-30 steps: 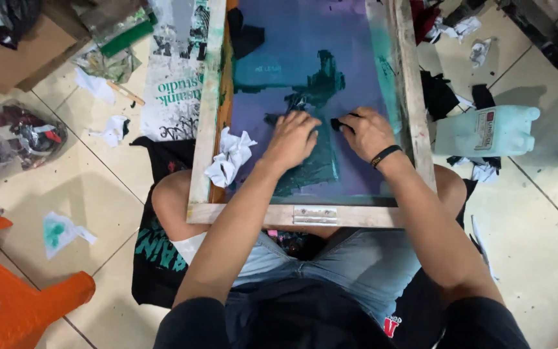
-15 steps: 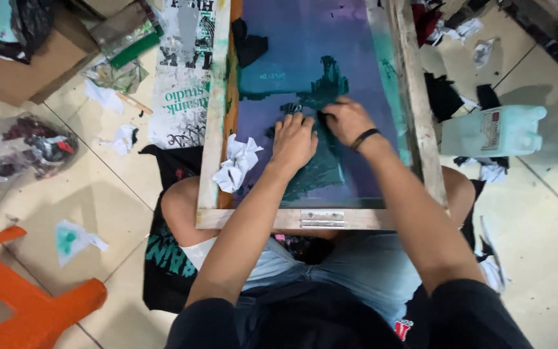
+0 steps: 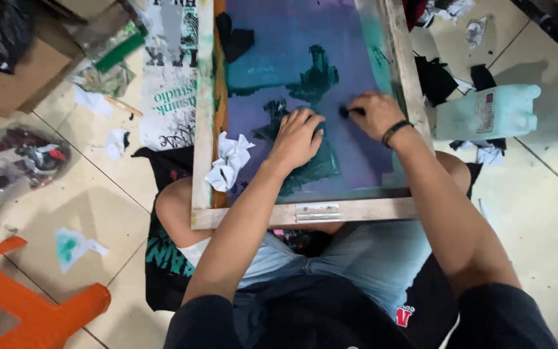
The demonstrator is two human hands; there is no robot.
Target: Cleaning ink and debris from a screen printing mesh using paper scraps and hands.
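The wooden screen-printing frame (image 3: 203,129) is the largest item in view. It rests across the person's knees and on the tiled floor (image 3: 85,200), with a metal hinge plate (image 3: 317,211) on the rail nearest the body. Its purple mesh (image 3: 292,39) carries dark green ink patches and lies directly under both sets of fingers.

The left hand (image 3: 297,137) lies flat, palm down, on the mesh. Its fingers are slightly spread and press on a green ink patch (image 3: 311,169); they clamp on nothing.

The right hand (image 3: 374,114) sits just beside the left fingertips, toward the right rail. Its fingers are curled together and pinch a small dark wad (image 3: 345,111) against the mesh. A dark band circles the right wrist.

A white plastic jug (image 3: 485,113) lies on its side, well to the right of the right fingers and outside the frame.

An orange plastic stool (image 3: 27,310) stands far to the left of the left fingers, at the lower corner.

A printed paper sheet (image 3: 170,77) lies along the outer left rail.

1 crumpled white rag (image 3: 228,161) rests on the mesh, near the left fingers on their left side, touching the left rail.

1 stained paper scrap (image 3: 72,245) lies on the floor, well apart from both hands.
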